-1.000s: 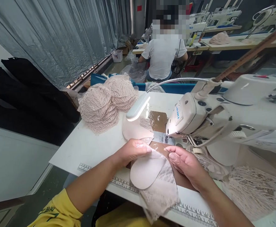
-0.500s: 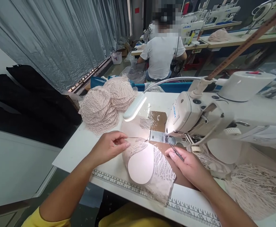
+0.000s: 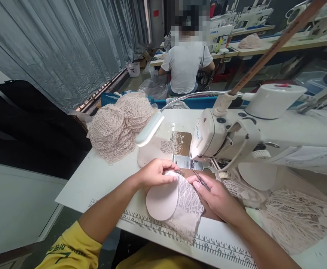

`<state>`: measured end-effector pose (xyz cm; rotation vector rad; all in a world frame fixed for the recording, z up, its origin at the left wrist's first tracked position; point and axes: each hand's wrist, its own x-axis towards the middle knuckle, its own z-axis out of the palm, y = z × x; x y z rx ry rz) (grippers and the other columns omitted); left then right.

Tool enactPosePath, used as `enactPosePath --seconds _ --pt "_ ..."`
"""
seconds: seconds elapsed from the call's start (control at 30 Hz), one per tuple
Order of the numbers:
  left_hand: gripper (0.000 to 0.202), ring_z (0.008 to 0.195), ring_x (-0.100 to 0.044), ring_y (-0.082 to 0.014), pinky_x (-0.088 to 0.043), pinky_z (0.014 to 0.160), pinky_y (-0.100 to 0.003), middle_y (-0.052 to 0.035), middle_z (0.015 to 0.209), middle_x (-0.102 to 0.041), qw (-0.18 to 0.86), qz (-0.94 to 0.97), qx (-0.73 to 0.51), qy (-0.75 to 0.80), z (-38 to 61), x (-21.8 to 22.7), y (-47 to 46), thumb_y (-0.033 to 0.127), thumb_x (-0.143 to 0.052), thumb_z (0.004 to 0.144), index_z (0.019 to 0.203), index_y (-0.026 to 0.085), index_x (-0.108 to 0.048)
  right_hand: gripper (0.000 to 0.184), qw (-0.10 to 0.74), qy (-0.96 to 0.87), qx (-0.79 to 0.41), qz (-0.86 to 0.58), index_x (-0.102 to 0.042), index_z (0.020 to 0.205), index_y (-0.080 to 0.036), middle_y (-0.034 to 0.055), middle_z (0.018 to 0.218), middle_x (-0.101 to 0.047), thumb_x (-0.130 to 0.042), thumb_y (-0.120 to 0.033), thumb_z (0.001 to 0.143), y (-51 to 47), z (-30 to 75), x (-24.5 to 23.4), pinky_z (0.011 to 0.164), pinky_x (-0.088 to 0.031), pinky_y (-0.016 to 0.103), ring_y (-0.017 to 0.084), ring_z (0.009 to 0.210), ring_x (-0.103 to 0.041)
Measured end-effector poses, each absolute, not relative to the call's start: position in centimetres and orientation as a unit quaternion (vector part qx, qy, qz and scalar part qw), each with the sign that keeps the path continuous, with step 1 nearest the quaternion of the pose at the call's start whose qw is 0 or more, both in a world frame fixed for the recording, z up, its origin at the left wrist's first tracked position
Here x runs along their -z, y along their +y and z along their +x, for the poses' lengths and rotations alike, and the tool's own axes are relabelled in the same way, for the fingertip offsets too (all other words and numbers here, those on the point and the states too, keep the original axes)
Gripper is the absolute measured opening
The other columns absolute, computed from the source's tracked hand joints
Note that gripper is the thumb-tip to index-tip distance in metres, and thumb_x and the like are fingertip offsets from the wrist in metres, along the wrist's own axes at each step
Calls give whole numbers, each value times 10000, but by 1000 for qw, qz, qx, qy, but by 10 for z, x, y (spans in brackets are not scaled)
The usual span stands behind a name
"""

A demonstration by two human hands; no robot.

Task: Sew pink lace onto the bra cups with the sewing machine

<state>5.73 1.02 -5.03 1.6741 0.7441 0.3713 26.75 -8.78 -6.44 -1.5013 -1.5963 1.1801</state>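
Observation:
In front of the sewing machine lies a pale pink lace bra piece with a smooth round cup pad on it. My left hand grips its upper edge, thumb over the pad and fingers partly hidden behind the lace. Dark metal tweezers are held in my right hand, their tips pointing up-left toward the needle area. The right fingertips are close to the lace's right edge; whether they touch it I cannot tell.
Stacked lace pieces sit at the table's back left, near a lit lamp bar. More lace work lies right of the machine. A printed ruler runs along the front edge. Beyond, a person in white sits at another table.
My left hand has moved right, from the thread or narrow strip near the lace's upper left onto the top edge by the pad. My right hand keeps the tweezers. The view has shifted slightly.

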Motion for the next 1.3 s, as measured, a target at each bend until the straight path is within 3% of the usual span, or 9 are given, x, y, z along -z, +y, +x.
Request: enactPosePath --seconds 0.17,0.37,0.47,0.57,0.67,0.83,0.97,1.17,1.3 --pt "357 778 -553 -139 -400 679 -232 -62 935 -639 624 691 -169 322 54 53 11 312 -734 719 1019 132 -661 259 353 -580 -455 -576 -604 870 -247 14 852 -659 -427 -433 907 -86 267 67 766 -469 305 203 826 -620" --pt "384 762 -546 -135 -407 687 -233 -57 878 -618 670 656 -183 296 61 57 3 338 -731 738 1041 119 -643 344 366 -560 -481 -567 -603 1112 -244 52 1085 -660 -553 -456 847 -86 259 61 852 -479 328 233 1011 -607" --pt "369 801 -549 -143 -414 719 -237 -63 926 -618 664 682 -160 262 60 53 1 342 -691 773 1068 127 -639 338 333 -576 -506 -549 -608 1085 -224 46 967 -660 -541 -456 848 -87 257 56 779 -496 333 224 905 -618" --pt "335 728 -519 -117 -402 666 -218 -27 846 -592 608 730 -129 285 50 44 5 302 -660 785 1075 135 -642 269 273 -589 -476 -593 -618 885 -221 12 760 -603 -485 -454 863 -88 262 56 617 -466 296 185 702 -573" --pt "321 651 -497 -100 -399 625 -214 -1 753 -568 558 748 -133 333 34 34 12 268 -625 788 1077 126 -632 234 224 -621 -400 -636 -582 783 -230 -5 689 -558 -471 -423 854 -89 270 59 567 -409 281 170 637 -520" --pt "317 778 -589 -149 -450 687 -242 -42 890 -643 414 787 -194 414 11 20 21 284 -587 805 1088 149 -633 241 160 -651 -364 -646 -590 772 -232 3 732 -628 -427 -388 857 -88 276 59 604 -405 291 189 673 -564" --pt "257 860 -601 -173 -447 692 -250 -40 955 -664 266 822 -216 455 0 19 23 264 -579 804 1030 172 -661 233 160 -640 -380 -648 -605 806 -235 2 748 -653 -435 -389 843 -89 278 59 622 -421 290 199 700 -593" --pt "231 820 -612 -175 -452 655 -260 -39 922 -672 205 822 -214 485 -16 29 20 271 -559 824 1001 166 -662 258 182 -642 -394 -632 -631 877 -221 28 856 -689 -452 -402 835 -88 283 64 697 -454 310 238 816 -626" --pt "259 882 -600 -202 -471 674 -279 -62 954 -662 160 831 -229 481 -15 25 19 266 -530 845 1044 150 -649 240 161 -646 -396 -632 -603 843 -221 9 815 -673 -441 -399 843 -89 286 64 708 -445 296 226 815 -622"
